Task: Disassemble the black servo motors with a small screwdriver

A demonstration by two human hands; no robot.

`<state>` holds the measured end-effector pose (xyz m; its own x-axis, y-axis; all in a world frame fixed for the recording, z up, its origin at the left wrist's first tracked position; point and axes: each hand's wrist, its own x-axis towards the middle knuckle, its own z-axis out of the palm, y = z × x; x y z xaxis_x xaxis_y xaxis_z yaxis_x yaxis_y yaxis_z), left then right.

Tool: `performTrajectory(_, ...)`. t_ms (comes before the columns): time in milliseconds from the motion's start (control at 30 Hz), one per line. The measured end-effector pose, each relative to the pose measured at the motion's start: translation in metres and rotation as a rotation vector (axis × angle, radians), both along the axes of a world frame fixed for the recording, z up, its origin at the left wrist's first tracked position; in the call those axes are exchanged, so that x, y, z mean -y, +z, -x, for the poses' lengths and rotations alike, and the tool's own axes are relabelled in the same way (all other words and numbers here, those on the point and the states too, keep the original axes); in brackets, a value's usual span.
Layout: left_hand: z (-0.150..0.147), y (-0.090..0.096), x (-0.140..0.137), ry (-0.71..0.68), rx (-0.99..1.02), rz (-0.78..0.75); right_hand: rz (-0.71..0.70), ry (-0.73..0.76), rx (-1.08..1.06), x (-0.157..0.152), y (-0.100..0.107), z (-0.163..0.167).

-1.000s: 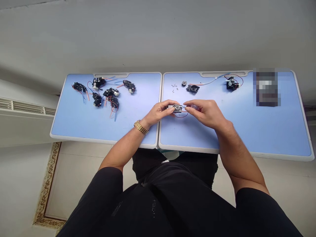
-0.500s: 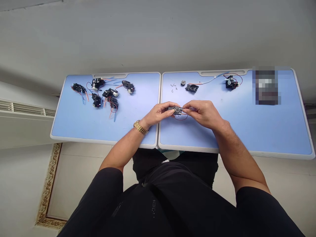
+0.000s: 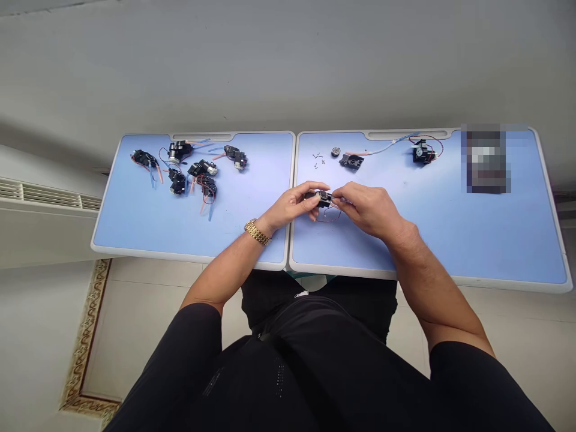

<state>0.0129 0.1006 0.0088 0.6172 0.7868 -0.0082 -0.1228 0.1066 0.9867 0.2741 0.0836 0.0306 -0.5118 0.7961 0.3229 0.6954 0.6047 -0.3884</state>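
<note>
One grey wall stands beyond your bench of two blue panels. Forward-right of your right hand lie a blurred dark item and, nearer, a wired assembly; six dark assemblies lie left of your left hand. Both hands clamp a black unit, one per end, long axis left to right, round face up. Just beyond them: black housing, round part, tiny screws.

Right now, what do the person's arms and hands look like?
Short black fabric sleeves on both arms. Left hand: ungloved, gold-coloured metal-link band around the wrist. Right hand: ungloved, nothing visible on the wrist.
</note>
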Motion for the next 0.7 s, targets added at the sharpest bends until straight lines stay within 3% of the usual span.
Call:
performTrajectory(267, -0.0003, -0.0025, 0.0000, 0.009, -0.059, -0.046, -0.129, -0.043, 0.195, 0.0036, -0.0008, 0.0040)
performTrajectory(533, 0.0032, -0.0029, 0.0006, -0.021, -0.085, -0.107, -0.118, -0.053, 0.157, 0.0051, -0.0011, 0.0059)
performTrajectory(700, 0.0019, -0.0045, 0.0016, 0.032, -0.139, -0.187, -0.074, -0.088, 0.030, 0.0026, 0.0003, 0.0037)
